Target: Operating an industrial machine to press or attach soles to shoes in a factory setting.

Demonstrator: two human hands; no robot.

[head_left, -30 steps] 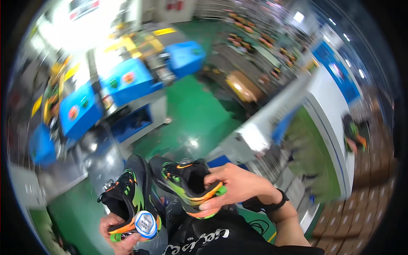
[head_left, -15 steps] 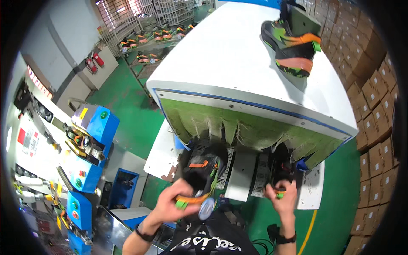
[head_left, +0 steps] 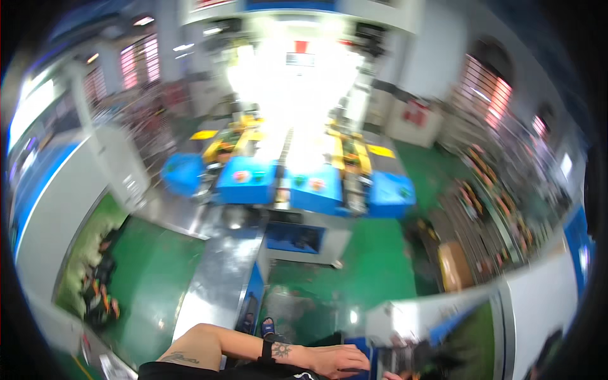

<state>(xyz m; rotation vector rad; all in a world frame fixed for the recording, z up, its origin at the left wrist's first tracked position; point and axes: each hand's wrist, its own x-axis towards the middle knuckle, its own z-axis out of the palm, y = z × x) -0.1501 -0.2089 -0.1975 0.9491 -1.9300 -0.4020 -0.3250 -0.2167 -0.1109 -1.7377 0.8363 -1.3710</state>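
Note:
My left forearm reaches across the lower edge with a dark band at the wrist. My left hand shows its back, with its fingertips turned down beside a blue panel. A small dark thing lies under those fingers, too blurred to name. Of my right hand only a sliver shows at the bottom edge; its fingers are cut off. Just right of it are dark, smeared shapes before the green flap of a white machine. Whether either hand holds a shoe is hidden.
Ahead stands a brightly lit machine with blue control boxes and yellow clamps. A metal table juts toward me. Shoes sit by a green-flapped opening at left and on racks at right, near a cardboard box.
My view has swung left, from the white machine to the lit one. Both hands, earlier gripping shoes by the heel at the flap, now sit at the lower edge, mostly out of sight.

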